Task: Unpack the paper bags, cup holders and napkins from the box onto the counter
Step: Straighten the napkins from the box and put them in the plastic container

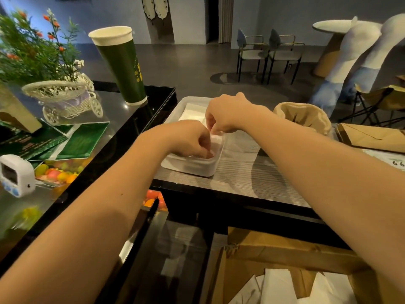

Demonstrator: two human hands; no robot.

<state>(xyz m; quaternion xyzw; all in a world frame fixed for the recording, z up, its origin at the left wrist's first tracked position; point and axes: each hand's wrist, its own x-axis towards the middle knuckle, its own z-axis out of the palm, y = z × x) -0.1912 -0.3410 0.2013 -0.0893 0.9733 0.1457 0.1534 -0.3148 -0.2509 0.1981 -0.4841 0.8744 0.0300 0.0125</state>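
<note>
A: Where are the napkins?

B: White, folded, lying in the white plastic tray on the wood-grain counter. A stack shows at the tray's far end; the near end is hidden under the hands.

A: And the hands?

B: Both over the tray. The left hand dips its curled fingers into the near end; the right hand sits just beyond, fingertips pinched downward. Whether either holds a napkin, I cannot tell.

A: Which way does the tray run?

B: Its long axis runs near to far, angled slightly left. The left hand is nearer to the person; the right is nearer to the visible stack.

A: Around it?

B: To the right, a beige cup holder, then brown paper bags flat on the counter. To the left, on the black glass top, a tall green cup. The cardboard box is near and low, white paper showing inside.

A: Anything in the way?

B: I'd judge only the tray's walls.
</note>
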